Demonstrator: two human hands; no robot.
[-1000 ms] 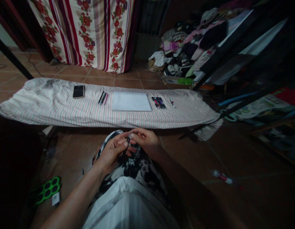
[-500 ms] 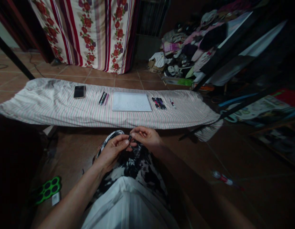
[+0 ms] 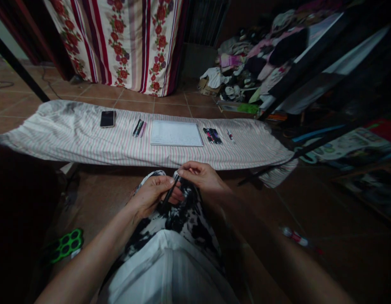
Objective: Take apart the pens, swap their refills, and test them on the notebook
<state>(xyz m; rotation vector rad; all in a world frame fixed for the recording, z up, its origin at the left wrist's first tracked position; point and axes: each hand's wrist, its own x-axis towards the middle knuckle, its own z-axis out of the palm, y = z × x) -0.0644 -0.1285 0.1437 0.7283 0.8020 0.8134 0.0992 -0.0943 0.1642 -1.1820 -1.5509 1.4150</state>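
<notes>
Over my lap, my left hand (image 3: pixel 153 191) pinches a slim black pen (image 3: pixel 170 193) between thumb and fingers. The pen slants, its lower end towards me. At its upper end, the thumb and fingertips of my right hand (image 3: pixel 202 175) are closed; a small pale part shows there, too small to make out. Both hands are just in front of a low bench covered with a striped cloth (image 3: pixel 126 154). On that cloth lie an open spiral notebook (image 3: pixel 176 133), several pens (image 3: pixel 139 128) to its left and a bunch of dark pens (image 3: pixel 212 136) to its right.
A phone (image 3: pixel 107 119) lies at the cloth's left, and a small red-and-white pen-like item (image 3: pixel 231 136) at its right. A green object with round holes (image 3: pixel 67 246) and a bottle (image 3: pixel 295 236) are on the floor. Clothes (image 3: pixel 246 63) are heaped behind.
The black pen now shows at length, slanting below my left fingers, where only a short dark piece showed before. My right hand has shifted slightly up and right. The view has moved a little.
</notes>
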